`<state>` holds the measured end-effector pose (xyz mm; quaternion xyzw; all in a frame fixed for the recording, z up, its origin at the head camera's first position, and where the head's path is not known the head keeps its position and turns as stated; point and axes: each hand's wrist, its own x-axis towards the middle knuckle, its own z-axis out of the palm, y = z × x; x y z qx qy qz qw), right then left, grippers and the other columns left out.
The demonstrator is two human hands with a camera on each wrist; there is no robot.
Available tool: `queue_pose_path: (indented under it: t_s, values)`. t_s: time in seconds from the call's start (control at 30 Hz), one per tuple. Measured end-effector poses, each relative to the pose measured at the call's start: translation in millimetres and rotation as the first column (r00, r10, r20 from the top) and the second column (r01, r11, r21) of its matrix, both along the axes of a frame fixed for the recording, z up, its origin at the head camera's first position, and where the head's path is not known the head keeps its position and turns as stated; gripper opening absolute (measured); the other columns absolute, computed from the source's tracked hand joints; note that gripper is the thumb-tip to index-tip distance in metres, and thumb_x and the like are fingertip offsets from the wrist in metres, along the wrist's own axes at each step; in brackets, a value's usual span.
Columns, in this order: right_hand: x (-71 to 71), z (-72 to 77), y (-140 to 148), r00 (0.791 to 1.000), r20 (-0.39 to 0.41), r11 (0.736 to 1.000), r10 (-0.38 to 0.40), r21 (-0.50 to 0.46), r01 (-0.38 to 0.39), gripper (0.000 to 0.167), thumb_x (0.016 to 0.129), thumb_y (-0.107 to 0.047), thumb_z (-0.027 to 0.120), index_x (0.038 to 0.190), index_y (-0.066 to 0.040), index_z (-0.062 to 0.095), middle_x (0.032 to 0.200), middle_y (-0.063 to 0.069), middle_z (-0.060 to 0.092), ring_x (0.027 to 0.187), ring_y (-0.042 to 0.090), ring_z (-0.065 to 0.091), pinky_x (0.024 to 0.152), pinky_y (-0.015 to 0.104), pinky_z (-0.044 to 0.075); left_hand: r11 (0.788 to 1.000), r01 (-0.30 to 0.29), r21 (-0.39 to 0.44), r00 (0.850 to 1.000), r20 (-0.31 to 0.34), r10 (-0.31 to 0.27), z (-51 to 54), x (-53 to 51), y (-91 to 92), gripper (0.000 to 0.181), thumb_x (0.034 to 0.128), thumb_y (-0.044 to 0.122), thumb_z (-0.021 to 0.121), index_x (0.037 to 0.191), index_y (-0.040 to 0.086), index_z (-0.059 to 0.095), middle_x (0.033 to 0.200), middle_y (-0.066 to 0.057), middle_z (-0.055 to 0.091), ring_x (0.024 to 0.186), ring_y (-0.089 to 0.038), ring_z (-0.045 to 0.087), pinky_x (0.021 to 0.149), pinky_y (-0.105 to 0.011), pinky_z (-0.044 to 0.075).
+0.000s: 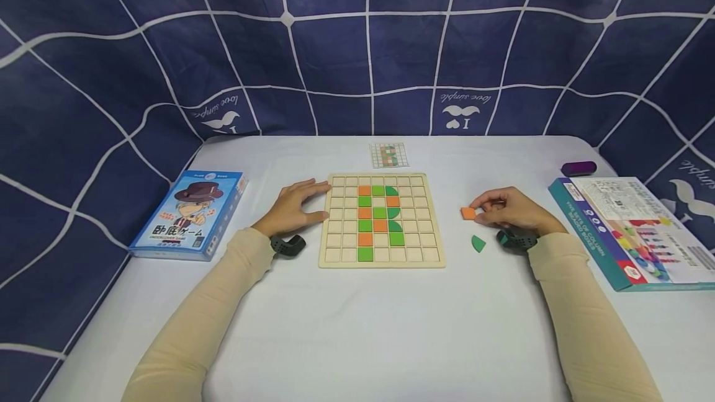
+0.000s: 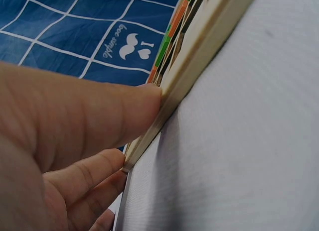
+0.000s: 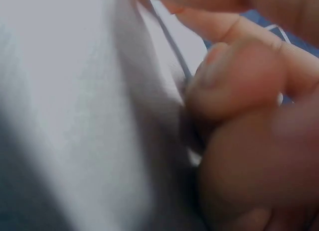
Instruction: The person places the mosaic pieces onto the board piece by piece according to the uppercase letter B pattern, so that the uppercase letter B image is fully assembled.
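A wooden grid board [image 1: 341,254] lies mid-table, with several orange and green squares and dark green rounded pieces set in its cells. Against its left edge rests my left hand [image 1: 292,208]; the thumb [image 2: 124,111] and fingertips touch the board's side in the left wrist view, fingers fairly straight. To the right of the board, my right hand [image 1: 511,208] pinches an orange square tile [image 1: 468,213] between thumb and fingers, low over the table. In the right wrist view the curled fingers [image 3: 239,81] are blurred. A loose green quarter-round piece [image 1: 478,243] lies just below that hand.
Behind the board lies a small pattern card [image 1: 389,155]. A blue game box [image 1: 192,216] stands at the left, and a teal-edged box [image 1: 642,234] at the right with a dark purple case [image 1: 578,169] behind it. A navy checked cloth [image 1: 335,48] hangs at the back.
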<state>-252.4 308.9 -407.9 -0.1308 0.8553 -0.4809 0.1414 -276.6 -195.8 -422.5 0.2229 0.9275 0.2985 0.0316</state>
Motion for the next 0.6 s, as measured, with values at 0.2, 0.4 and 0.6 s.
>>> queue_pose_path:
  t_s: [0.2, 0.4, 0.6]
  values:
    - [1.3, 4.1, -5, 1.000, 0.010, 1.000, -0.010, -0.008, 0.010, 0.033, 0.093, 0.001, 0.076, 0.122, 0.016, 0.068, 0.089, -0.001, 0.063, 0.062, 0.008, 0.053, 0.052, 0.021, 0.049, 1.000, -0.001, -0.004, 1.000, 0.001, 0.001, 0.4, 0.9, 0.7, 0.069, 0.0975, 0.029, 0.078, 0.159, 0.007, 0.055, 0.168, -0.014, 0.047, 0.162, -0.039, 0.029, 0.131, -0.059, 0.014]
    - [1.7, 11.7, -15, 1.000, 0.023, 1.000, -0.006, -0.004, 0.007, 0.032, 0.094, 0.000, 0.076, 0.122, 0.013, 0.068, 0.097, 0.006, 0.066, 0.068, 0.009, 0.058, 0.056, 0.024, 0.054, 1.000, 0.002, -0.008, 1.000, -0.002, -0.002, 0.4, 0.5, 1.5, 0.070, 0.0972, 0.029, 0.078, 0.159, 0.007, 0.055, 0.168, -0.014, 0.047, 0.162, -0.038, 0.029, 0.130, -0.059, 0.015]
    - [1.8, 23.2, -33, 1.000, 0.014, 1.000, 0.025, 0.016, -0.025, 0.034, 0.093, 0.001, 0.076, 0.124, 0.012, 0.066, 0.103, 0.010, 0.071, 0.072, 0.013, 0.061, 0.059, 0.027, 0.058, 1.000, -0.001, -0.005, 1.000, -0.004, 0.001, 0.5, 0.6, 0.7, 0.070, 0.0970, 0.029, 0.079, 0.159, 0.007, 0.055, 0.168, -0.013, 0.047, 0.162, -0.038, 0.030, 0.130, -0.059, 0.015]
